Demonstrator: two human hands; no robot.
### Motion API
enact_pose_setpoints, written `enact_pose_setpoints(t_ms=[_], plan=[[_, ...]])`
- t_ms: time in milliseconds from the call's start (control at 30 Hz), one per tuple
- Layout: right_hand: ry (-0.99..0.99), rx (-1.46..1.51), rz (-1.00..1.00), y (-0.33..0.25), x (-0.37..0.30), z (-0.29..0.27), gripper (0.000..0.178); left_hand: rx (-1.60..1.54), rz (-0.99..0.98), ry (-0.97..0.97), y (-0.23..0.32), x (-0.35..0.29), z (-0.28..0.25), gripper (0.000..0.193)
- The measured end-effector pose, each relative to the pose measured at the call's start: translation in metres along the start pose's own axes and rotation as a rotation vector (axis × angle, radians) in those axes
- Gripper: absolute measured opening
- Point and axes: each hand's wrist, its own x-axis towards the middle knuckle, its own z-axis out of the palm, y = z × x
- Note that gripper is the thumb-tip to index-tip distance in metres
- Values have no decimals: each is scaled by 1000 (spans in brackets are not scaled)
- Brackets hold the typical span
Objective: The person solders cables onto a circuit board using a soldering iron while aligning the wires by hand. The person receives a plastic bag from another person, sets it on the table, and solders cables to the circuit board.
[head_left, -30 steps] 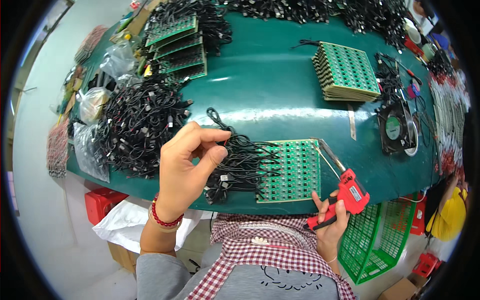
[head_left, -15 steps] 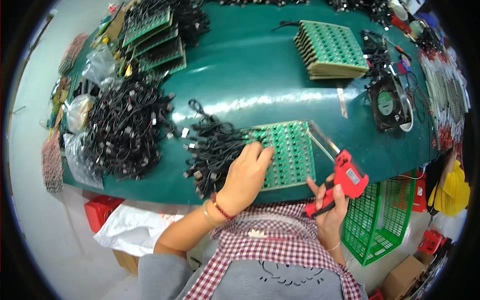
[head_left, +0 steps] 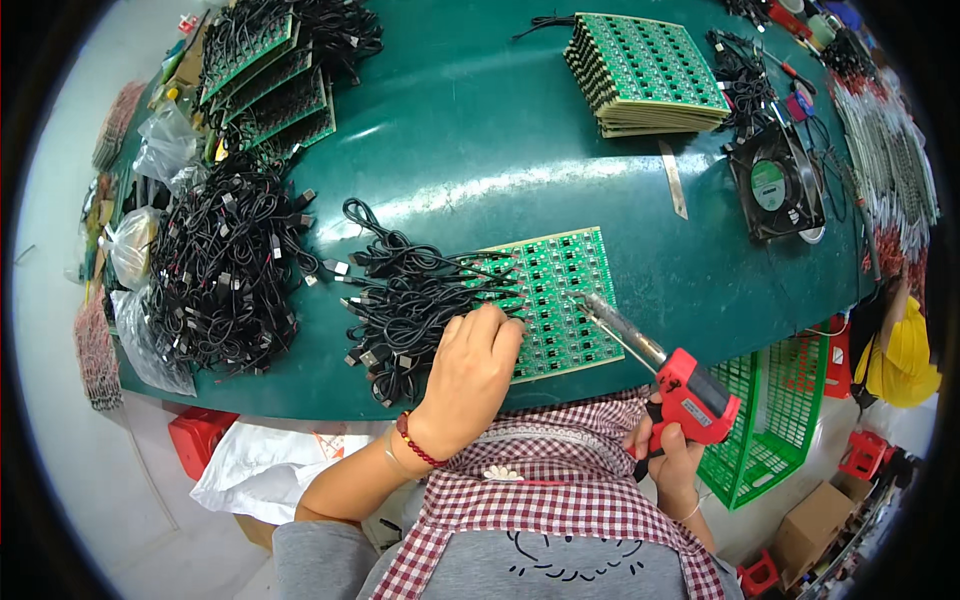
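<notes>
A green circuit board panel lies on the table in front of me, with black cables bunched along its left side and their thin ends reaching onto it. My left hand is over the panel's left part, fingers pinched at the cable ends; the fingertips partly hide the cable between them. My right hand grips the handle of a red soldering gun. Its metal tip and thin guide tube point left over the panel, close to its middle; whether the tip touches is unclear.
A large heap of black cables is at left, with cabled boards stacked behind. A stack of bare panels stands far right, near a metal strip and a black fan. A green crate is below the table edge.
The soldering gun's tip has swung left from beside the panel's right edge to over its middle. My left hand has shifted slightly down and left along the panel. The whole view has shifted a little.
</notes>
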Motion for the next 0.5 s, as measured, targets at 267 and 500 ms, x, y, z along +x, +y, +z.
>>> enact_pose_setpoints(t_ms=[267,500], plan=[[-4,-115,97,9,-17,-4,31,9,-10,24,0,0,9,13],[-42,-131,96,6,-18,1,20,16,-46,39,2,-1,11,15]])
